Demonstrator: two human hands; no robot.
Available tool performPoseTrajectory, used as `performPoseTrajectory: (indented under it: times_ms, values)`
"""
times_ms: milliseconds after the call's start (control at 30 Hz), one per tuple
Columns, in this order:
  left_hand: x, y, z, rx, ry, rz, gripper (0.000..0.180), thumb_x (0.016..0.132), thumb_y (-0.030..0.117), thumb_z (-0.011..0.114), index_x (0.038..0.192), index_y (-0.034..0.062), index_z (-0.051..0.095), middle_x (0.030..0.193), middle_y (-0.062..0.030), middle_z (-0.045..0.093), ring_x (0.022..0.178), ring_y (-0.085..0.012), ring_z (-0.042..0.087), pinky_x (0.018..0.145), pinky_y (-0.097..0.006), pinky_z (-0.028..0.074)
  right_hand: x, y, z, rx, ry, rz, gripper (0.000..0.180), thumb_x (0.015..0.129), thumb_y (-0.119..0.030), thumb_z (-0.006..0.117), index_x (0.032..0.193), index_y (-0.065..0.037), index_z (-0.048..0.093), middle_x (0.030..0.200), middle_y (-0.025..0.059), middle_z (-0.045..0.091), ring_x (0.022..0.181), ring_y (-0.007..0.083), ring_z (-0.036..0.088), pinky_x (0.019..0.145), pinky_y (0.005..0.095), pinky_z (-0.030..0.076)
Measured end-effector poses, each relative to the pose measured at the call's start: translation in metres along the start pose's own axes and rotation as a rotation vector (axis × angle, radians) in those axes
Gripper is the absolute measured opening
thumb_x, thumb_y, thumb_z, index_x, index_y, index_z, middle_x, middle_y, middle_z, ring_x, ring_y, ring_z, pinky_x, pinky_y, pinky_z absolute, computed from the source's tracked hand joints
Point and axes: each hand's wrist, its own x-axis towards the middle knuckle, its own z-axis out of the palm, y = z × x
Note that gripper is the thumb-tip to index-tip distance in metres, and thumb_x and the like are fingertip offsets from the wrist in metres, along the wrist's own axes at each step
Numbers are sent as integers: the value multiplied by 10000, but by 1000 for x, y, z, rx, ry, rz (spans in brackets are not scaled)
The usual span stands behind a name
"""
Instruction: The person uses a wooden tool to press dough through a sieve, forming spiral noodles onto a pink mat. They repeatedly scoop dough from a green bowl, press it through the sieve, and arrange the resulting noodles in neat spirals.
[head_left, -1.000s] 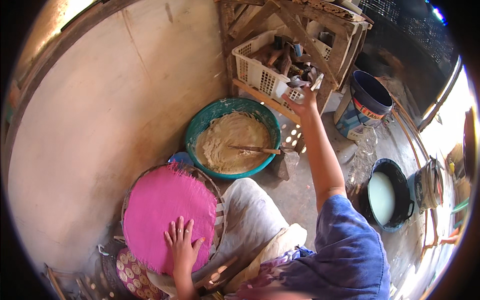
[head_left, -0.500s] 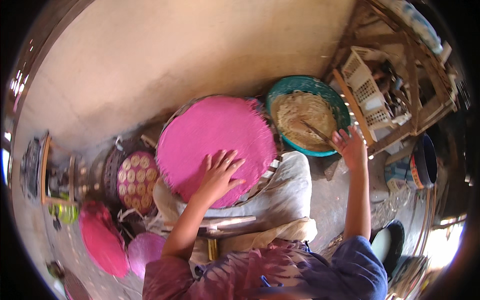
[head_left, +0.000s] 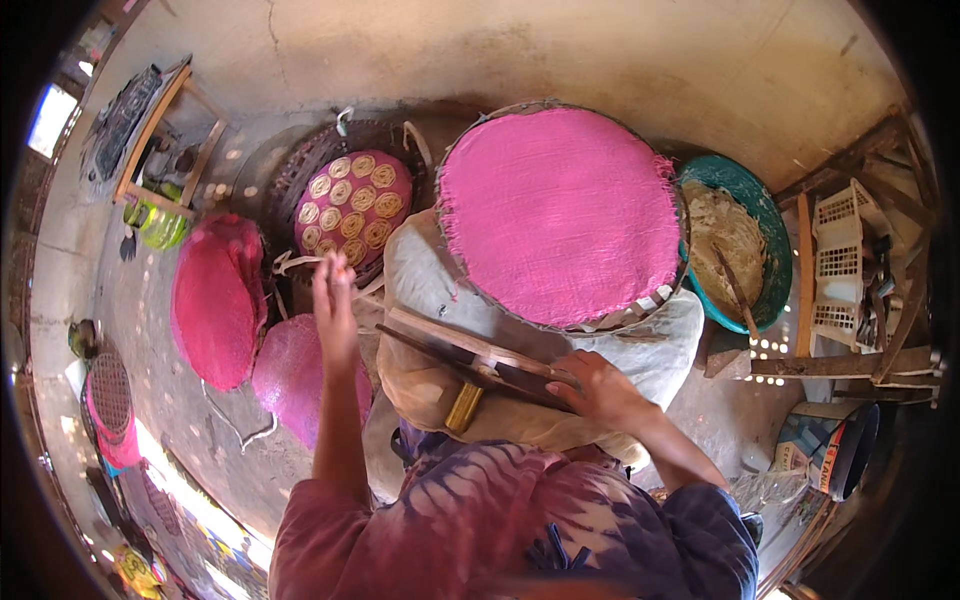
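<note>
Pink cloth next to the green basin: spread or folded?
Spread: the cloth lies flat over the round basket, its frayed edge showing at left and upper right.

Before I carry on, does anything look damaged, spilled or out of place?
The pink woven sheet on the round tray is frayed at its left and upper right edges, with loose threads showing. No obvious spill.

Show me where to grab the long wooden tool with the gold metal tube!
Probably both ends, from left and right: its long wooden bars jut past the gold metal tube on both sides. The right hand is at one end; the left end looks free.
</note>
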Motion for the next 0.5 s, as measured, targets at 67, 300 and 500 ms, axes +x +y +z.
performPoseTrajectory:
  times_ms: [67,300,500]
  values:
    - [-34,-29,-4,-234,-17,-230,484,1064,336,401,1427,16,401,1358,-118,536,1143,-182,556,992,-330,433,4,7,29,-72,11,110,342,899,-282,676,1092,-4,633,1050,190,644,978,385,631,853,442,517]
    - [-68,4,29,-747,-15,-449,497,1026,535,378,1094,91,592,886,-38,622,881,-177,597,931,-356,461,5,6,42,80,-31,-75,398,850,-284,749,1067,1,575,1009,172,569,923,372,594,824,433,494]
    - [1,123,77,-1428,-790,-209,575,963,691,327,859,147,480,639,14,432,659,-200,491,821,-465,484,-1,-52,-29,730,-172,99,679,943,-305,650,1403,20,271,1233,187,528,1103,208,565,944,339,485]
